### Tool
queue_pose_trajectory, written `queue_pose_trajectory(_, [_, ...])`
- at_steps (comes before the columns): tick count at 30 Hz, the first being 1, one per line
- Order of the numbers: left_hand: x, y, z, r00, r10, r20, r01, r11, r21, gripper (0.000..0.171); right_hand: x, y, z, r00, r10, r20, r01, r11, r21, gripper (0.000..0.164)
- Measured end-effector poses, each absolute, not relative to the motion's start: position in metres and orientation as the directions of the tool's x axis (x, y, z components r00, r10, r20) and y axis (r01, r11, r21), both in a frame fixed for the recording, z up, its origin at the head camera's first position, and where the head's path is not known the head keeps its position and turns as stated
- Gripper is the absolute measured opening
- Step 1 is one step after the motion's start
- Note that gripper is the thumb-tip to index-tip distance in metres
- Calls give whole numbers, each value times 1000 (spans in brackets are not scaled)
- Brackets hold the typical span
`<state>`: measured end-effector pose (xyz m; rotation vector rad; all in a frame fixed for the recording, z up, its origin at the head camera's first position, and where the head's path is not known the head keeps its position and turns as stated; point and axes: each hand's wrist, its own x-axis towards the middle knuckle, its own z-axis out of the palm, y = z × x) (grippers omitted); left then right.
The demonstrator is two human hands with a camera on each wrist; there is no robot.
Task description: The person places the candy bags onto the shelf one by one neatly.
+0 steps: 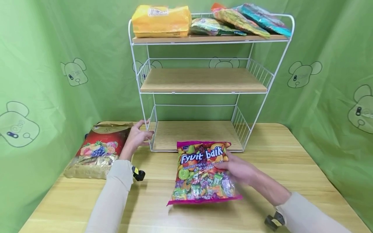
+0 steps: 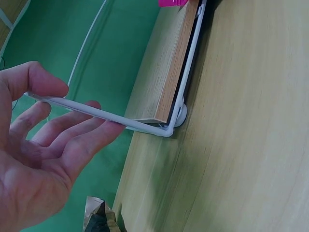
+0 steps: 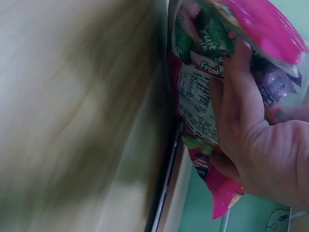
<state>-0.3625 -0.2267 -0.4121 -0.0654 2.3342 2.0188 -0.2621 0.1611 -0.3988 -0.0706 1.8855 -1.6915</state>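
Observation:
My right hand (image 1: 240, 170) holds a bag of fruit candy (image 1: 201, 176) with a magenta border, "Fyuit baik" printed on its front. The thumb lies on the front and the other fingers spread behind, over the white label (image 3: 193, 96) seen in the right wrist view. The bag tilts up in front of the bottom shelf (image 1: 192, 132), its top edge overlapping that shelf's front. At the left, my left hand (image 1: 137, 137) grips the front post (image 2: 87, 108) of the white wire rack (image 1: 204, 93), thumb on one side and fingers on the other.
Left of the rack, a large red and gold bag (image 1: 99, 147) with fruit pictures lies on the wooden table (image 1: 291, 161). On the top shelf sit a yellow package (image 1: 163, 24) and several colourful bags (image 1: 242, 21). Green curtains (image 1: 326, 38) surround the table.

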Motion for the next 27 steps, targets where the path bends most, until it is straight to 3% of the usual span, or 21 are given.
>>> queue_pose_trajectory(14, [-367,-228,-420,-999,-5,-50,-50,157,986,64,-261,151,-359,-857,-423,-293,281,93,-955,80])
queue_pose_trajectory(27, [-365,-227,-420,-998,-14,-58,-59,154,986,65,-254,147,-309,-899,-291,-327,266,231,-936,82])
